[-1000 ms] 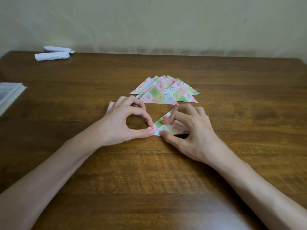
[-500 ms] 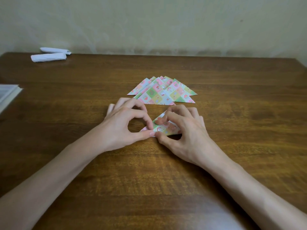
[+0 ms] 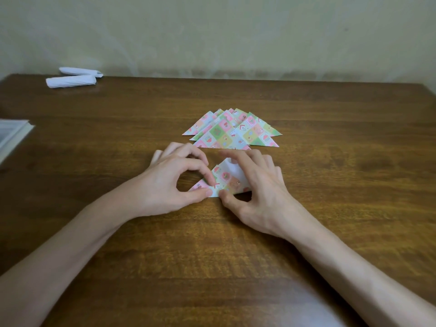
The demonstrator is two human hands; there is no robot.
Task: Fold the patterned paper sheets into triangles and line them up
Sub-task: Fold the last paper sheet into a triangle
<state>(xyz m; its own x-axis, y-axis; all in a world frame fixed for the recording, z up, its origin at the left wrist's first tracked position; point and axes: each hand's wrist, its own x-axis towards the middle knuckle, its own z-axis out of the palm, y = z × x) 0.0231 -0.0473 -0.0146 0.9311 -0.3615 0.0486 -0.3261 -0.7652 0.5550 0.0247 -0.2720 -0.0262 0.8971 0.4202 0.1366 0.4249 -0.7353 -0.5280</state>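
Note:
A small patterned paper (image 3: 226, 179), pink, green and white, lies folded into a triangle on the wooden table (image 3: 330, 185) between my hands. My left hand (image 3: 172, 182) pinches its left part between thumb and curled forefinger. My right hand (image 3: 257, 187) holds its right part, thumb at the near edge and fingers over the top, hiding the right corner. Just behind, several folded patterned triangles (image 3: 232, 132) lie overlapping in a fanned row.
Two white rolled paper pieces (image 3: 70, 80) lie at the far left corner of the table. A stack of white sheets (image 3: 11, 135) shows at the left edge. A pale wall stands behind the table.
My right hand's fingers have spread and lifted off the paper's face, showing more of the triangle and its white inner side. The left hand's pinch stays in place.

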